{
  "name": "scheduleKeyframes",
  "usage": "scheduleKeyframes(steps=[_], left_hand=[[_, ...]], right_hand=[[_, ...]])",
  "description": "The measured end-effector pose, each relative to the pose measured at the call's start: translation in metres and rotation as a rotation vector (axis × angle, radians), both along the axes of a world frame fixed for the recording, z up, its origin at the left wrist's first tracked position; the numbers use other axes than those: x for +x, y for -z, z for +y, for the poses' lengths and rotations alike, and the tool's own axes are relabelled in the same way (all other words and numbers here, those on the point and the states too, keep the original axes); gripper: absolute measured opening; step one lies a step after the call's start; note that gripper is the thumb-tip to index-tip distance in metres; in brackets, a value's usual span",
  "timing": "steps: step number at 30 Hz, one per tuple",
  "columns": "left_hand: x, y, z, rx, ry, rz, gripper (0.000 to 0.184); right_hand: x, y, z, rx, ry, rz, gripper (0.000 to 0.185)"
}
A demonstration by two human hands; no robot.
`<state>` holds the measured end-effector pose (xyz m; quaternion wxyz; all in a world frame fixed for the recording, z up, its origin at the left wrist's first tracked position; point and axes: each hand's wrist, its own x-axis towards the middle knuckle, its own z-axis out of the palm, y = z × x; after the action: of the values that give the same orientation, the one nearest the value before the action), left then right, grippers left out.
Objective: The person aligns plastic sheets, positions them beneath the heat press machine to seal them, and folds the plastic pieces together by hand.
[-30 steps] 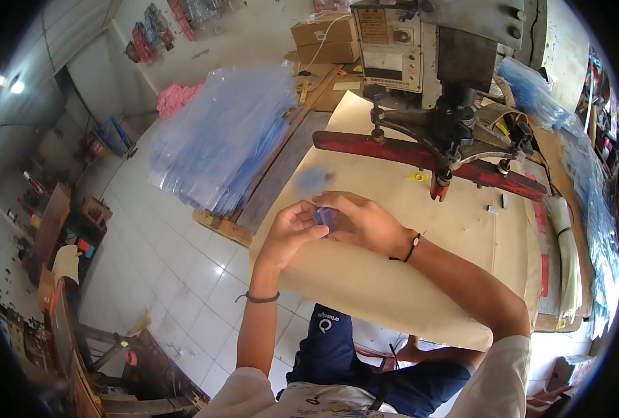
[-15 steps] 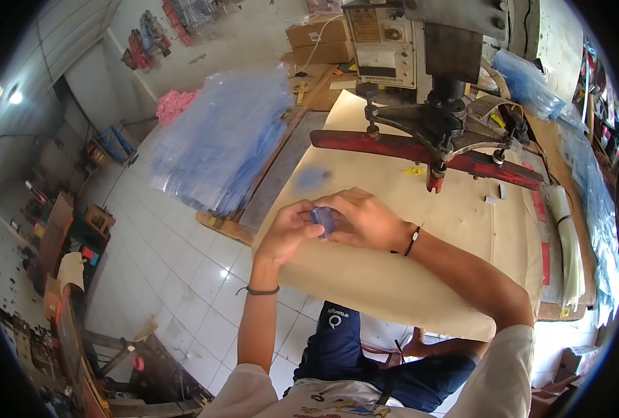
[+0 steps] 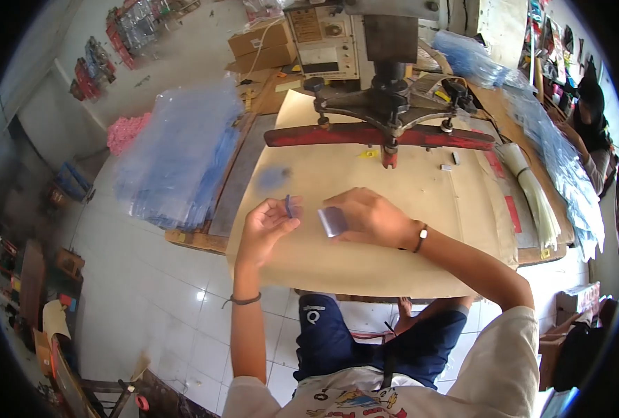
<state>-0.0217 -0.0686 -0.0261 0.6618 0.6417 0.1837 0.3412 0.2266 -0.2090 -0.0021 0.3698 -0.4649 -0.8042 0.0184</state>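
Tan paper [image 3: 309, 268] covered much of the bench before me, with white floor tiles [image 3: 170, 279] showing below and to the left. Over the paper, both of my hands were raised and well apart from each other. My left hand [image 3: 271, 224] had a narrow blue piece [image 3: 288, 205] gripped at its fingers, standing nearly upright. My right hand [image 3: 369, 217] grasped a see-through bluish piece [image 3: 333, 221] by its right side, leaving the pale, shiny left edge facing my other hand; the fingertips behind it were too blurred for me to tell exactly how they pressed. Beyond my hands, a long red bar [image 3: 288, 136] hung level beneath a dark metal bracket [image 3: 391, 104], and a yellow bit [image 3: 369, 154] lay on the paper near it. To my left rested a broad stack of blue plastic sheets [image 3: 177, 153], beside a pink bundle [image 3: 126, 132]; to my right lay a tied bundle of pale strips [image 3: 527, 182]
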Motion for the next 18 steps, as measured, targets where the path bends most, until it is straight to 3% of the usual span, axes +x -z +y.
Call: scheduleKeyframes(steps=[1, 6, 9, 10, 13, 18], left_hand=[[0.004, -0.001, -0.004, 0.015, -0.007, 0.003, 0.026], [0.048, -0.035, -0.009, 0.644, 0.023, 0.311, 0.030], [0.099, -0.045, 0.007, 0.962, 0.070, 0.482, 0.031], [0.114, -0.040, 0.014, 0.934, 0.062, 0.470, 0.031], [0.147, -0.018, 0.040, 0.867, 0.029, 0.394, 0.031], [0.165, -0.004, 0.051, 0.756, -0.044, 0.359, 0.037]], right_hand=[[0.012, -0.002, -0.018, -0.068, 0.091, 0.026, 0.062], [0.110, -0.005, -0.088, 0.013, 0.458, -0.133, 0.056], [0.148, -0.018, -0.095, -0.200, 0.684, -0.008, 0.052], [0.156, -0.019, -0.094, -0.254, 0.720, 0.072, 0.051], [0.174, -0.011, -0.083, -0.169, 0.726, -0.077, 0.051], [0.177, -0.005, -0.058, -0.304, 0.780, 0.082, 0.058]])
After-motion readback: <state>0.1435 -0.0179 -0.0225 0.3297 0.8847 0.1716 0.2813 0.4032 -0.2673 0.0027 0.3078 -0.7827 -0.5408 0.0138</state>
